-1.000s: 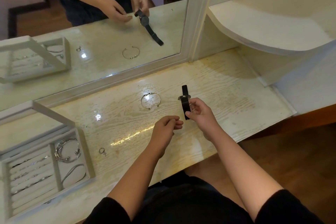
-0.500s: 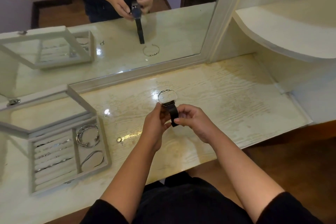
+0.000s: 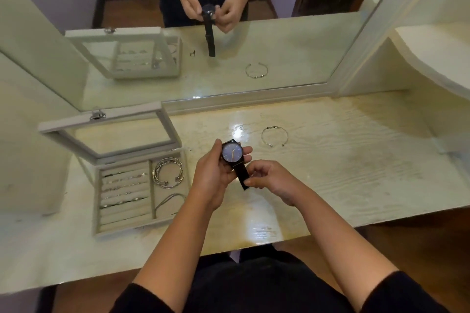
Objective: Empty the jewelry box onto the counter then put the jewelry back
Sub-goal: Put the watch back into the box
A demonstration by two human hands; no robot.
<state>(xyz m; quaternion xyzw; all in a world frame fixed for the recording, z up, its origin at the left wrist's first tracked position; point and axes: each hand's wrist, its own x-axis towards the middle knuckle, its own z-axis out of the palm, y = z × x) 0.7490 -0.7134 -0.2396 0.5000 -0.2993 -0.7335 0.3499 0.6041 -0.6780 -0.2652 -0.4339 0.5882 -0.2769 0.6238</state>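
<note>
Left hand (image 3: 213, 175) grips the round black blue-faced watch (image 3: 232, 152) by its case, right hand (image 3: 269, 180) pinches its strap, above the pale glossy surface (image 3: 343, 173); curl the strap snug so it fits the open grey jewelry box (image 3: 119, 231) at left

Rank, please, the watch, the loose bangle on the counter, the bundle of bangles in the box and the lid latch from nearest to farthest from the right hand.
1. watch: strap pinched by the right hand.
2. loose bangle: on the counter, just beyond the hand.
3. bundle of bangles: in the box, to the left.
4. latch: on the raised lid, far left.
</note>
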